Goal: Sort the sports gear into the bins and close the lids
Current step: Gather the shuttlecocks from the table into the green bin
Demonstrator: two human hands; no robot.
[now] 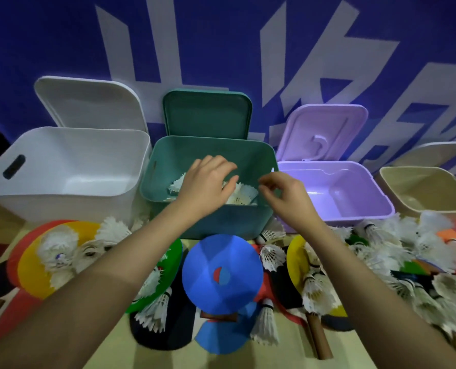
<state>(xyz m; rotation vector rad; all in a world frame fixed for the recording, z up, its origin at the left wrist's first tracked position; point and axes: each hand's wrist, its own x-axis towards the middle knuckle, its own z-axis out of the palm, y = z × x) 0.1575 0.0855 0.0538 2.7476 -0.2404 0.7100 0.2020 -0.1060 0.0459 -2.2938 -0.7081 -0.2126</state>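
Four bins sit in a row against the blue wall, all lids up: white bin (62, 166) far left, green bin (208, 217) centre, purple bin (336, 193) to its right, beige bin (429, 187) at the right edge. White lid (88, 102), green lid (208, 113) and purple lid (322, 131) stand propped behind their bins; the beige lid (431, 154) is only partly visible. Both hands are over the green bin's opening. Left hand (208, 182) is palm down, fingers spread and loose, right above the shuttlecocks in the bin (241, 194); can't tell if it touches them. Right hand (282, 193) is at the bin's near right corner, fingers curled, thumb and fingertips close together, nothing visibly held. Hands are near each other, not touching. Green bin holds a small pile of white feather shuttlecocks; white, purple and beige bins look bare inside. On the worktop in front of the bins: loose shuttlecocks (269, 257) scattered all across, mixed with coloured discs: yellow disc (35, 270) left, green disc (168, 262) under the left forearm, blue cone-shaped piece (221, 272) centre, just in front of the green bin. Heavier clutter of shuttlecocks and discs on the right side, too blurred to separate.
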